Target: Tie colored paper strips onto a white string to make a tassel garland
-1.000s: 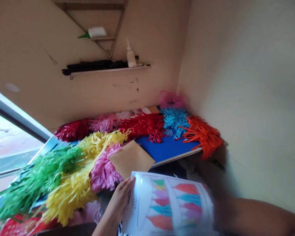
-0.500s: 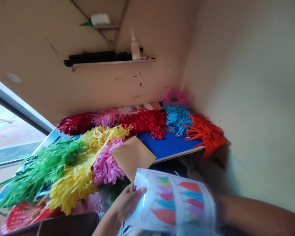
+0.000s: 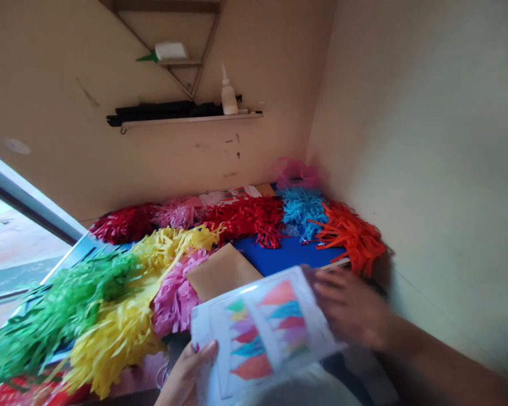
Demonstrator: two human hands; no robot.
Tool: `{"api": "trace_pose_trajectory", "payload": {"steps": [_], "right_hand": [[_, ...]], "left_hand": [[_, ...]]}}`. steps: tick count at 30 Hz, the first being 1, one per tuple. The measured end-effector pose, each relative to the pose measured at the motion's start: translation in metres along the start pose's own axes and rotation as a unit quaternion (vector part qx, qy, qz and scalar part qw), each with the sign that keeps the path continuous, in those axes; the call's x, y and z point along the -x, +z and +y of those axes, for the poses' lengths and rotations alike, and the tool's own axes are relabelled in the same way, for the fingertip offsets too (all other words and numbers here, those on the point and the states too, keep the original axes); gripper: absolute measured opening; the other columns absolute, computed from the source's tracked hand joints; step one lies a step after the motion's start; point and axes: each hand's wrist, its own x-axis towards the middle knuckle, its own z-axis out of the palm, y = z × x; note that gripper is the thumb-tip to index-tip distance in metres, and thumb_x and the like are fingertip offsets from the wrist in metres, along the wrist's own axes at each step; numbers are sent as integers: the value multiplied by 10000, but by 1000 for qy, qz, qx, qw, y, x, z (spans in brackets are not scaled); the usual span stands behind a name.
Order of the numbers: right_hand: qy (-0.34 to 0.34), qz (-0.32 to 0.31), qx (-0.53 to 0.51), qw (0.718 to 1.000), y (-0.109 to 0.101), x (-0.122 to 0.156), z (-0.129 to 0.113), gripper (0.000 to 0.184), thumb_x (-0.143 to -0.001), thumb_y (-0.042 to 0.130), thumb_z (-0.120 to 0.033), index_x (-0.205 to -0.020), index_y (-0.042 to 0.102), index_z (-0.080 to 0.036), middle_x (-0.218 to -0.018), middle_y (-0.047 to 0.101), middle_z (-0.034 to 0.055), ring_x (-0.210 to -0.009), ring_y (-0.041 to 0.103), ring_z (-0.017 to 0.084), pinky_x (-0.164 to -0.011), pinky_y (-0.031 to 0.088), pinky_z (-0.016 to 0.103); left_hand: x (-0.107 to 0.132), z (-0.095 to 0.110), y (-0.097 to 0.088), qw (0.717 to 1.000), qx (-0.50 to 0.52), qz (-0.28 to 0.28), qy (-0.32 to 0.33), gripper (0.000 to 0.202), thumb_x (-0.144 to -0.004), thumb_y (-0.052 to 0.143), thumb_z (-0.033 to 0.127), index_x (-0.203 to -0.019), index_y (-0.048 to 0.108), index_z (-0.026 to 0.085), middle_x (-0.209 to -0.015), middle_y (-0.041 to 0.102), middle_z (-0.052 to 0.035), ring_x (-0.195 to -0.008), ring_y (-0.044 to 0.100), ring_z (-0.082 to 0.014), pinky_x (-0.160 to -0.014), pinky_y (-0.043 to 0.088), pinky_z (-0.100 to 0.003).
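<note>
Head view, green streamers (image 3: 68, 304): crinkly strips, draped loose, probably so nothing gets crushed
Left hand (image 3: 187, 367): left edge of the printed sheet (image 3: 260, 338) pinched, likely to steady it
Sheet: held before the blue table (image 3: 271, 251), glossy, plastic-looking rectangle
Right hand (image 3: 355, 309): fingers stretched by sheet's right edge; way too blurry for grip to be told

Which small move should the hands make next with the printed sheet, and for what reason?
Perhaps the right hand should steady the printed sheet by its right edge: the left hand grips the opposite side, thumb on top, while the right is blurred beside the sheet, its contact unclear.
</note>
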Motion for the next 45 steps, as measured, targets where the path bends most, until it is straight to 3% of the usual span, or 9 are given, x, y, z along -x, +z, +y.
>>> {"api": "trace_pose_trajectory", "payload": {"steps": [5, 10, 14, 19, 23, 27, 34, 39, 45], "right_hand": [[145, 24, -257, 955, 51, 16, -19, 771, -781, 637, -653, -1424, 429, -283, -1326, 602, 120, -1257, 529, 314, -1031, 436, 478], [258, 122, -448, 847, 109, 21, -32, 811, -767, 764, -397, -1433, 305, -350, -1219, 657, 67, -1133, 618, 276, -959, 495, 461], [219, 36, -393, 892, 97, 34, -26, 787, -736, 795, -311, -1405, 380, -318, -1277, 612, 69, -1183, 572, 267, -981, 477, 413], [179, -174, -390, 886, 95, 50, -42, 714, -719, 768, -496, -1350, 497, -299, -1249, 626, 83, -1142, 597, 310, -976, 477, 447], [214, -84, -317, 920, 115, 47, -30, 374, -853, 611, -522, -1132, 629, -274, -1002, 704, 59, -967, 658, 273, -879, 529, 379], [236, -58, -258, 935, 129, 48, -8, 354, -878, 581, -506, -1110, 615, -240, -863, 700, 50, -855, 662, 258, -771, 552, 337], [192, -72, -249, 947, 127, 55, 4, 382, -929, 533, -443, -1247, 500, -234, -1102, 670, 101, -992, 651, 257, -878, 528, 337], [166, 24, -201, 965, 135, 75, 21, 517, -932, 545, -383, -1377, 326, -236, -1298, 557, 145, -1146, 595, 264, -946, 513, 372], [116, 65, -84, 988, 131, 89, 44, 463, -847, 672, -370, -1264, 535, -222, -1187, 623, 141, -1099, 612, 291, -944, 518, 406]], "left_hand": [[-24, -45, 7, 985, 82, 86, 128, 782, -551, 883, 407, -1263, 607, 237, -915, 785, -76, -950, 714, -343, -889, 565, -457], [-28, -70, 38, 958, -59, 101, 262, 836, -552, 857, 509, -1287, 574, 227, -980, 764, -98, -1070, 665, -337, -987, 501, -458], [-10, -31, 25, 838, -287, 151, 438, 681, -557, 851, 445, -1180, 639, 270, -1199, 689, -84, -1212, 568, -333, -1063, 433, -428], [-17, -20, 43, 861, -387, 86, 319, 456, -585, 774, 535, -857, 701, 177, -699, 723, -50, -631, 668, -261, -579, 564, -347], [-37, -36, 59, 853, -361, 177, 331, 434, -532, 794, 537, -721, 678, 164, -604, 691, -34, -567, 630, -234, -568, 528, -319], [-45, -45, 52, 875, -304, 155, 344, 453, -655, 733, 562, -889, 704, 175, -821, 743, -61, -805, 678, -267, -742, 538, -319], [-56, -40, 34, 899, -279, 71, 330, 428, -734, 745, 426, -1076, 672, 178, -1065, 729, -97, -1029, 654, -287, -900, 513, -336], [-60, -45, 32, 897, -240, 44, 368, 494, -763, 748, 306, -1222, 582, 231, -1226, 667, -84, -1149, 614, -255, -978, 488, -324], [-60, -53, 37, 885, -211, 104, 402, 543, -719, 786, 348, -1214, 592, 238, -1267, 647, -93, -1228, 568, -281, -1064, 425, -361]]}}
